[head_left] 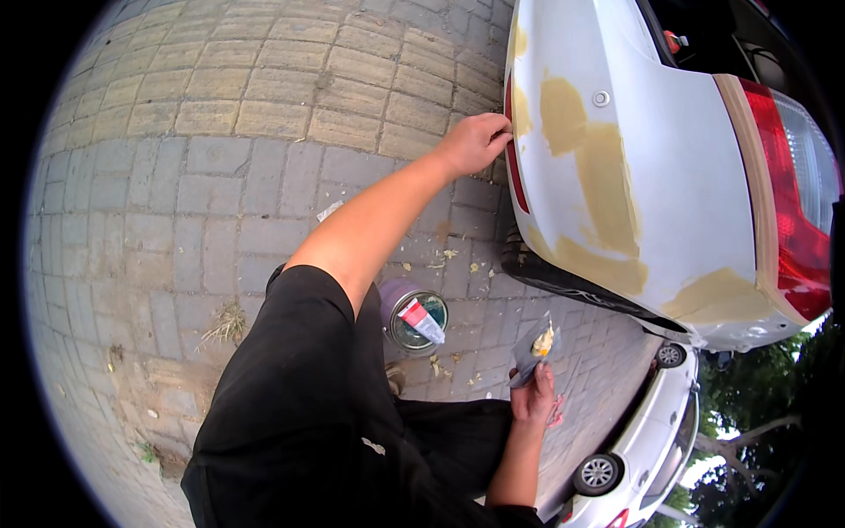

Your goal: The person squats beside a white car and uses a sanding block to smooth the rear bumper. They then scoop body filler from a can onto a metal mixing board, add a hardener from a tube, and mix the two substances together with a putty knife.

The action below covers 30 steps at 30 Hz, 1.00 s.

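Observation:
My left hand reaches out to the side edge of a white car's rear bumper, next to a narrow red reflector. Its fingers are curled together at the edge; whatever they pinch, if anything, is hidden. Tan filler patches cover parts of the bumper. Lower down, my right hand grips a thin grey, flat mixing plate. A dab of cream putty with a small orange-yellow streak lies on that plate.
A round can stands on the paving, with a red-and-white tube on its lid. Putty crumbs litter the bricks. Wooden-coloured tape borders the red tail light. Another white car is parked beyond.

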Motion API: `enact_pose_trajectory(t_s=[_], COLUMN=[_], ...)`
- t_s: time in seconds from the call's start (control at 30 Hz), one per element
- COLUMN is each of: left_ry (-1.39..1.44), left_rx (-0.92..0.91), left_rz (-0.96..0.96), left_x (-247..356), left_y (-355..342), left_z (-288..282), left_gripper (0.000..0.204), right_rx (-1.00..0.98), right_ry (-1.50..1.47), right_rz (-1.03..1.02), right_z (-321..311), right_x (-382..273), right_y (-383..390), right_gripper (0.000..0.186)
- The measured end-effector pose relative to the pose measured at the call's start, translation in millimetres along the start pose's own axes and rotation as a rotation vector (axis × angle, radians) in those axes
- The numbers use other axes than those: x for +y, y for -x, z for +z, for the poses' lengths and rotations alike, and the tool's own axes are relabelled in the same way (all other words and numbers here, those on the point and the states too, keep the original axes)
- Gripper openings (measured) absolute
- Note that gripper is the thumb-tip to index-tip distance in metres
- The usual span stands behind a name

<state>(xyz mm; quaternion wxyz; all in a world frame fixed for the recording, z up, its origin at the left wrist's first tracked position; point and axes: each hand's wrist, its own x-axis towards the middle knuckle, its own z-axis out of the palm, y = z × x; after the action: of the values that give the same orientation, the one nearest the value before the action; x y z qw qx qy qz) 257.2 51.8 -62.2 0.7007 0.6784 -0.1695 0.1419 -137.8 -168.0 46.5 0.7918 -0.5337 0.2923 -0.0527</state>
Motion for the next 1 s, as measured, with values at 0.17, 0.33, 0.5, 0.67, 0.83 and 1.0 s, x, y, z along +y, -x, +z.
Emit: enact_pose_trajectory(t_s=[0.17,0.33,0.5,0.67,0.83,1.0], left_ry=[0.016,-0.125,-0.049,-0.086,-0.074,-0.075], left_rx=[0.047,-0.005,0.061,0.069,0.08,0.169], left_rz=[-0.072,0.177,0.035,0.164,0.115,0.147], left_x=[0.9,-3.2,0.4,6.4,8.5,0.6], left_y=[-4.7,10.4,1.4,6.9,6.9,3.5], left_z=[1.0,3.9,3.9,5.0,7.1,13.4], left_gripper=[0.014,0.013,0.012,0.011,0.01,0.009], right_rx=[-0.003,-0.083,-0.127,0.013,0.01,-0.008], right_ry=[0.003,-0.05,-0.038,-0.019,0.008,0.005], right_rz=[-0.015,0.015,0.025,-0.007,-0.008,0.0], right_z=[2.1,-13.8,-12.2,-3.1,2.4,-4.2], right_x=[0.8,2.5,1.6,4.3,4.1,5.9], right_y=[1.3,0.4,-3.3,-1.7,-2.7,-4.0], right_gripper=[0.015,0.037,0.036,0.016,0.019,0.02])
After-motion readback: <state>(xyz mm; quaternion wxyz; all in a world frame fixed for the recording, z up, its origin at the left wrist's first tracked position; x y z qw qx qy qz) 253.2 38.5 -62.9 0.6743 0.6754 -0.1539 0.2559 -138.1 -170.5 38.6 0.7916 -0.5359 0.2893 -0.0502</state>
